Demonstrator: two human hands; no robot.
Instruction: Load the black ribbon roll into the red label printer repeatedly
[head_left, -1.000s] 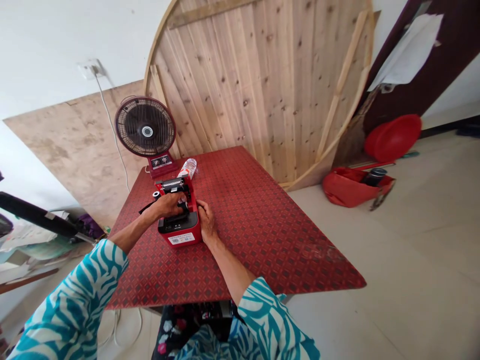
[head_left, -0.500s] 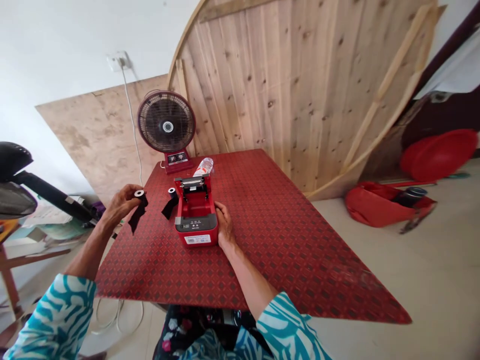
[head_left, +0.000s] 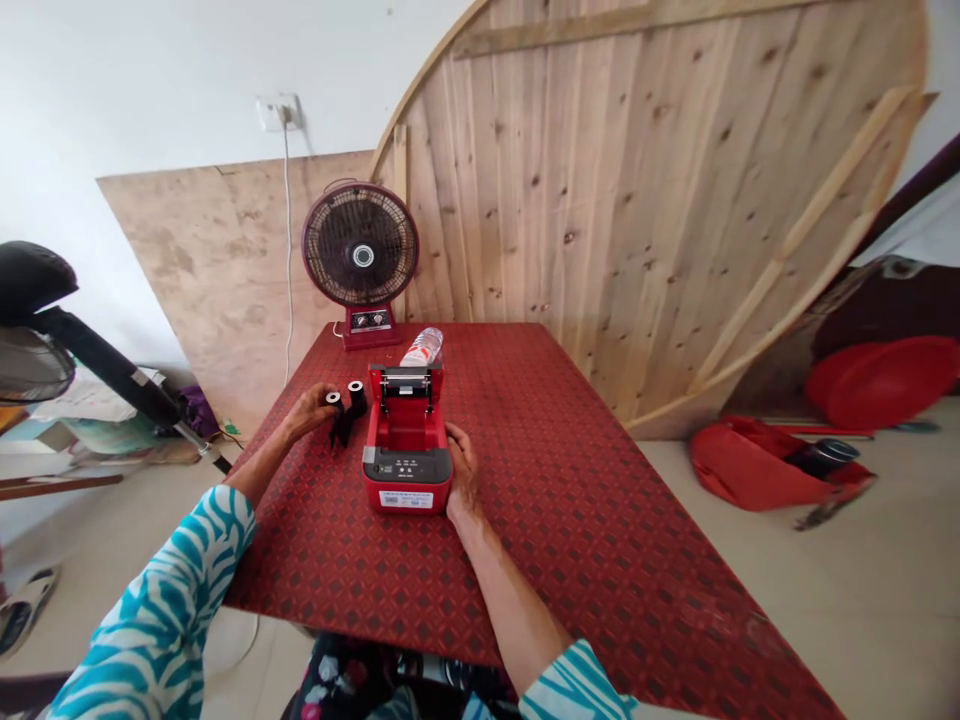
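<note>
Left hand pinches a black roll near a second roll, left of the open red printer on the table.
Right hand lies loosely open against the printer's side; rightward, a red bag holds a dark cup.

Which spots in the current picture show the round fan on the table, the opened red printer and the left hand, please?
Fan (head_left: 363,256): head view, hub of its round grille.
Red printer (head_left: 409,503): head view, label on its front.
Left hand (head_left: 306,412): head view, back of the hand.
</note>
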